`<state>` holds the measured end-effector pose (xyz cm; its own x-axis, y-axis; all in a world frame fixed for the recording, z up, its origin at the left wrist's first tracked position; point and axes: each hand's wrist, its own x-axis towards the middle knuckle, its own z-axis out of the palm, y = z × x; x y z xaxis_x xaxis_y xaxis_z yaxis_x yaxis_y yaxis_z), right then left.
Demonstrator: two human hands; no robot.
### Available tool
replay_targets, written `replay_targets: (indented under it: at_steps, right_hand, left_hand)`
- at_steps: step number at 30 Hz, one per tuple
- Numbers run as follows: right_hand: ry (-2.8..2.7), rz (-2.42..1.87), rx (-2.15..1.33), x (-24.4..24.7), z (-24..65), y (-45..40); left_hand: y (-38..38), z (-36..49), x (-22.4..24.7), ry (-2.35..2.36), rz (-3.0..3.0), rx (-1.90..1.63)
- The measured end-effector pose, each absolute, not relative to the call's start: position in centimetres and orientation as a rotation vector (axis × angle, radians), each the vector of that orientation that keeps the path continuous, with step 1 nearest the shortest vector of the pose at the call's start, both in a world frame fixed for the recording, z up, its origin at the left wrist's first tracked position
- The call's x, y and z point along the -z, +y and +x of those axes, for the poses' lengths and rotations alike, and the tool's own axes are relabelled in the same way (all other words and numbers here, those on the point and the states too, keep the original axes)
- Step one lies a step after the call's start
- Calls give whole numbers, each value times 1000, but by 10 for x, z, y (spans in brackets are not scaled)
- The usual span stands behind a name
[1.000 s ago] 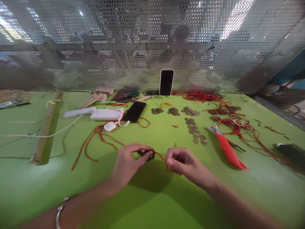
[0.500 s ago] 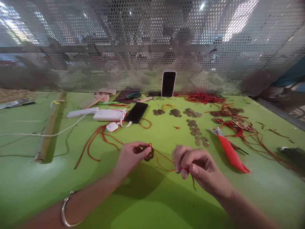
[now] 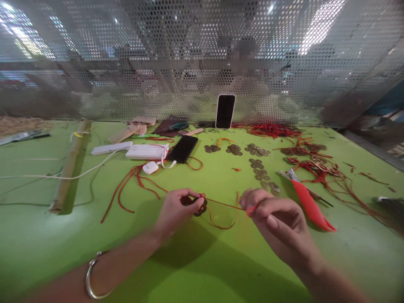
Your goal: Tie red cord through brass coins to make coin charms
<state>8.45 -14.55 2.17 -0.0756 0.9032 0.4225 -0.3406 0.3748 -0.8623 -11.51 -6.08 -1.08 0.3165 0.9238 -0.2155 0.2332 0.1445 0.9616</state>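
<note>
My left hand (image 3: 181,209) pinches a dark ring of coins (image 3: 201,208) between thumb and fingers, with a small red loop of cord at its top edge. From there a red cord (image 3: 224,203) runs taut to my right hand (image 3: 274,214), whose fingertips are closed on it; they are slightly blurred. A second, slack strand curves down over the green table and rises to a free end left of my right hand. Beyond my right hand lie several coin clusters (image 3: 260,174).
Right of my right hand lie red-handled scissors (image 3: 311,206) and tangled red cords with coins (image 3: 322,168). Further back are a standing phone (image 3: 225,111), a flat black phone (image 3: 183,149), a white power strip (image 3: 147,151) and a white earbud case (image 3: 150,168). A bamboo stick (image 3: 69,168) is at left.
My right hand has moved right and slightly up, drawing the cord out. One strand's end now hangs free of it. My left hand keeps its pinch on the coins.
</note>
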Motion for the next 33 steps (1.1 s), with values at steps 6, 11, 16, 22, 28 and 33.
replay_targets:
  at_steps: [6,11,16,22,28,33]
  right_hand:
    - [-1176,-652,-1413,-18,70,-142]
    - [-1168,-746,-1641,-3,58,-133]
    - [-1161,-876,-1696,10,55,-129]
    - [-1065,-956,-1762,13,59,-126]
    - [-1074,-948,-1786,12,59,-126]
    - [-1132,-911,-1724,9,58,-128]
  left_hand:
    - [-59,-114,10,1143,1347,-753]
    - [-59,-115,11,1121,1395,-779]
    - [-61,-116,13,1138,1480,-807]
    - [-65,-115,10,1092,1653,-840]
    - [-67,-116,8,1061,1743,-874]
    - [-64,-117,9,1094,1702,-865]
